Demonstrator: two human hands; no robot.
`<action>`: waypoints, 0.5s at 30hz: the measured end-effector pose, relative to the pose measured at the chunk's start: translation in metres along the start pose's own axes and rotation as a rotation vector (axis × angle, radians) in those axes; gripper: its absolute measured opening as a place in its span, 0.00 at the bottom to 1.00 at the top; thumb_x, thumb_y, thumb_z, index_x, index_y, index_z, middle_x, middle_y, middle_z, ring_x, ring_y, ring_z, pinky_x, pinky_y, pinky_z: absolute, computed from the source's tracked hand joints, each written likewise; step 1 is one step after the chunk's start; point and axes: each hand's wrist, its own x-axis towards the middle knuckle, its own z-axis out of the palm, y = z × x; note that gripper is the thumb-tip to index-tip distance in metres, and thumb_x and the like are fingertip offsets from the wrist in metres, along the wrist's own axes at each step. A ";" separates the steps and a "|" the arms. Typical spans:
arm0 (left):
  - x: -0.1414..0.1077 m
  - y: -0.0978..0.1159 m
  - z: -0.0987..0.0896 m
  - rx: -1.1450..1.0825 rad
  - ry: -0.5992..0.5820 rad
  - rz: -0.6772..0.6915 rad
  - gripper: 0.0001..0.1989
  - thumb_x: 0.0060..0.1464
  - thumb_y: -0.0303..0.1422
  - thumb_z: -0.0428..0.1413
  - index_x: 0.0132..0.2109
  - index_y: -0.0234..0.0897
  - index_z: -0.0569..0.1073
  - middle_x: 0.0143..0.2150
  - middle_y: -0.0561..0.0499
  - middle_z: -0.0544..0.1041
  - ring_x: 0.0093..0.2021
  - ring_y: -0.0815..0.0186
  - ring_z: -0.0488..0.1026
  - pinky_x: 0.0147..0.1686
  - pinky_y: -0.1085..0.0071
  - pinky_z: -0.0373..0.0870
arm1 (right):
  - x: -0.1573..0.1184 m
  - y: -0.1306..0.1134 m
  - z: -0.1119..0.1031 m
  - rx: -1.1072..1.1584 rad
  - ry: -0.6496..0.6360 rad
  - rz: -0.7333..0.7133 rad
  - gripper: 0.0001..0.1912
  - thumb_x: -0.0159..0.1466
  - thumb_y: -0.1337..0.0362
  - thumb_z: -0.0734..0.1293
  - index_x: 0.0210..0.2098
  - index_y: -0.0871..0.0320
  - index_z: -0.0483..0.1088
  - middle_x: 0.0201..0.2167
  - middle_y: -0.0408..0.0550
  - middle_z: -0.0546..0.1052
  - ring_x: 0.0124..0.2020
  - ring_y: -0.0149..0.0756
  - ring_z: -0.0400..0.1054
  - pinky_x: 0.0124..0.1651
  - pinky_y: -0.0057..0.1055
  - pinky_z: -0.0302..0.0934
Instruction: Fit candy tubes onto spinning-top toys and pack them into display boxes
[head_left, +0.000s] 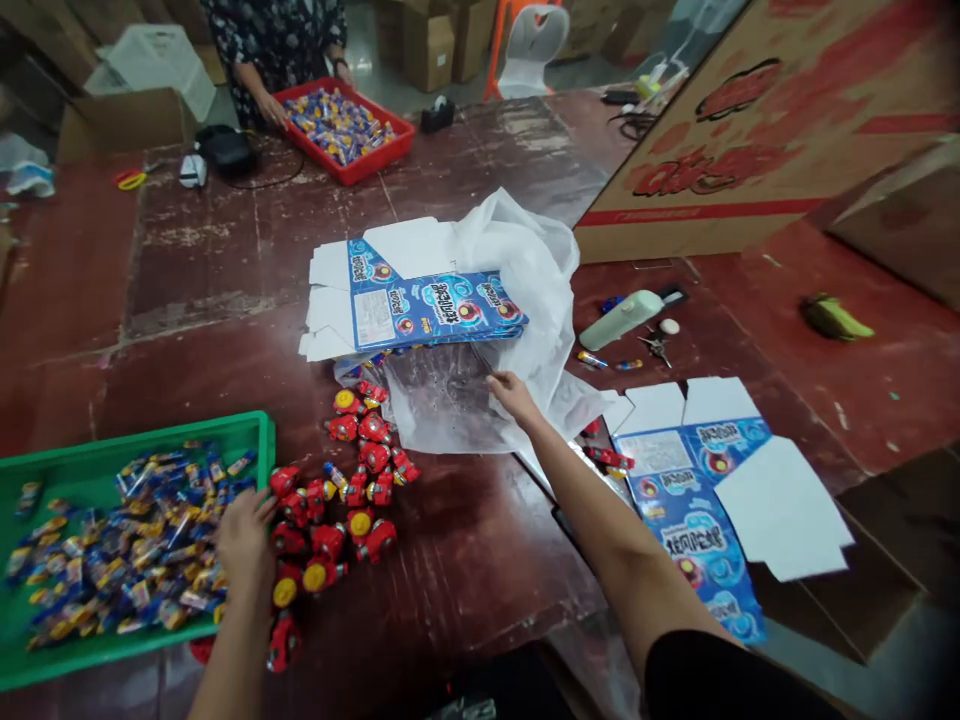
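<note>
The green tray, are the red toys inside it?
No, the green tray holds small blue-and-yellow pieces, while the red toys lie beside it on the table.

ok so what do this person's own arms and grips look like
The left grip and right grip are ungloved, with nothing worn that shows. The right forearm is bare below a plain black sleeve; the left forearm is bare where it shows.

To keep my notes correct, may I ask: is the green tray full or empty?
Neither; the green tray is partly filled. Blue-and-yellow items lie heaped in it, but bare green shows toward its far left corner.
</note>
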 end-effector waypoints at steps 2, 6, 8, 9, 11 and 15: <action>0.014 0.021 0.091 -0.181 -0.063 -0.064 0.26 0.69 0.50 0.57 0.62 0.34 0.73 0.61 0.38 0.78 0.59 0.54 0.78 0.61 0.49 0.76 | 0.018 0.008 -0.001 0.035 -0.050 0.004 0.19 0.75 0.53 0.68 0.57 0.60 0.74 0.53 0.53 0.79 0.52 0.41 0.77 0.58 0.47 0.74; 0.059 0.061 0.255 -0.482 -0.252 -0.213 0.32 0.65 0.50 0.63 0.66 0.31 0.72 0.65 0.27 0.74 0.65 0.48 0.76 0.64 0.53 0.73 | 0.043 -0.005 0.013 0.099 -0.199 -0.116 0.20 0.74 0.56 0.69 0.61 0.60 0.72 0.57 0.54 0.78 0.55 0.42 0.76 0.60 0.48 0.74; 0.077 0.083 0.308 -0.566 -0.290 -0.251 0.35 0.65 0.50 0.64 0.68 0.32 0.70 0.66 0.26 0.72 0.65 0.47 0.76 0.63 0.51 0.74 | 0.052 -0.015 0.017 0.118 -0.250 -0.184 0.22 0.74 0.58 0.69 0.64 0.59 0.70 0.61 0.56 0.77 0.58 0.44 0.76 0.62 0.49 0.73; 0.081 0.093 0.325 -0.582 -0.290 -0.260 0.33 0.66 0.49 0.63 0.68 0.32 0.69 0.66 0.28 0.73 0.64 0.48 0.77 0.63 0.50 0.75 | 0.054 -0.020 0.016 0.121 -0.262 -0.207 0.23 0.74 0.59 0.69 0.65 0.59 0.70 0.62 0.57 0.76 0.60 0.45 0.75 0.63 0.50 0.72; 0.084 0.106 0.342 -0.558 -0.266 -0.258 0.27 0.71 0.44 0.59 0.67 0.31 0.70 0.63 0.32 0.76 0.60 0.54 0.79 0.60 0.54 0.79 | 0.053 -0.025 0.009 0.117 -0.270 -0.229 0.22 0.73 0.62 0.69 0.65 0.60 0.70 0.64 0.58 0.75 0.62 0.46 0.74 0.65 0.51 0.69; 0.085 0.117 0.330 -0.356 -0.205 -0.167 0.16 0.77 0.35 0.49 0.62 0.31 0.71 0.54 0.42 0.82 0.56 0.66 0.81 0.56 0.67 0.80 | 0.027 -0.019 -0.014 0.117 -0.291 -0.241 0.15 0.73 0.66 0.67 0.58 0.57 0.75 0.59 0.54 0.80 0.62 0.40 0.74 0.69 0.42 0.65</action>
